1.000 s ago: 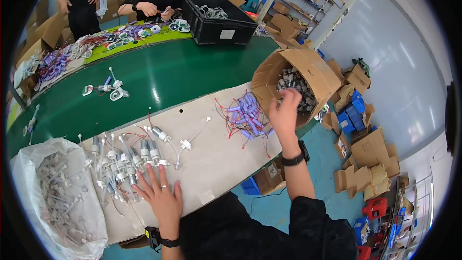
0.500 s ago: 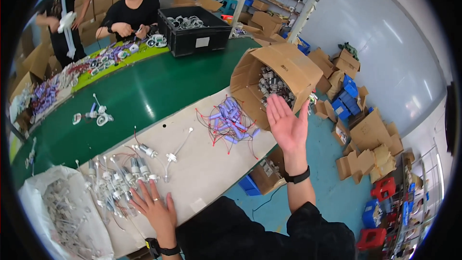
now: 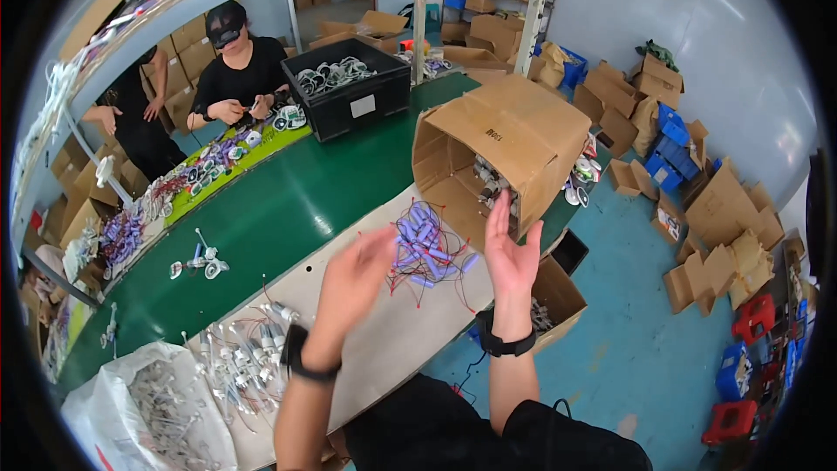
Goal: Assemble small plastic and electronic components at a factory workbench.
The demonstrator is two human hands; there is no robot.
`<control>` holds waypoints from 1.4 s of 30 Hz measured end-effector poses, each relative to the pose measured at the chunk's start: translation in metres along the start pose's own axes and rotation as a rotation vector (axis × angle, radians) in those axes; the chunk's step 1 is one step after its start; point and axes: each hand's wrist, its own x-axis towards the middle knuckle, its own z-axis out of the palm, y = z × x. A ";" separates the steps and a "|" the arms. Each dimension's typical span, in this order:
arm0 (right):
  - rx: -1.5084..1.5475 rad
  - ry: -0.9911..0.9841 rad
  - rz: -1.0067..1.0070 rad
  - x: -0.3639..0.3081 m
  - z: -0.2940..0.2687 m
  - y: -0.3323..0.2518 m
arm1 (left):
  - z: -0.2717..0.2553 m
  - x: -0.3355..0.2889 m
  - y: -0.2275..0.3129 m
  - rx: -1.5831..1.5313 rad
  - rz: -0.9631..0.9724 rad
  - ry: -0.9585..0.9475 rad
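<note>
My right hand (image 3: 513, 255) is open, palm up with fingers stretched out, at the mouth of a tipped cardboard carton (image 3: 532, 126). Small grey metal parts (image 3: 486, 181) lie inside it, partly hidden by the carton wall and my fingers. My left hand (image 3: 356, 283) is raised over the pale work surface (image 3: 375, 340), blurred, its fingers seemingly extended and nothing visible in them. Just past its fingertips lies a heap of purple cylinders with thin red and black wires (image 3: 425, 235). Left of my left wrist spread several white-and-grey motor-like parts with thin stems (image 3: 248, 353).
A white bag (image 3: 96, 406) of translucent plastic pieces stands at the near left. Across the green table (image 3: 279, 201), a person (image 3: 248, 78) works beside a black bin (image 3: 357, 113) of white cabled parts. An open carton (image 3: 562, 292) stands below the table's right edge.
My left hand has lifted off the motor-like parts and swung right toward the purple cylinders. My right hand has come closer to the carton's mouth. The whole view has shifted.
</note>
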 end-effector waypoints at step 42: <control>-1.388 0.705 -0.290 0.118 0.103 -0.209 | 0.140 0.183 -0.002 -0.992 -0.345 -0.388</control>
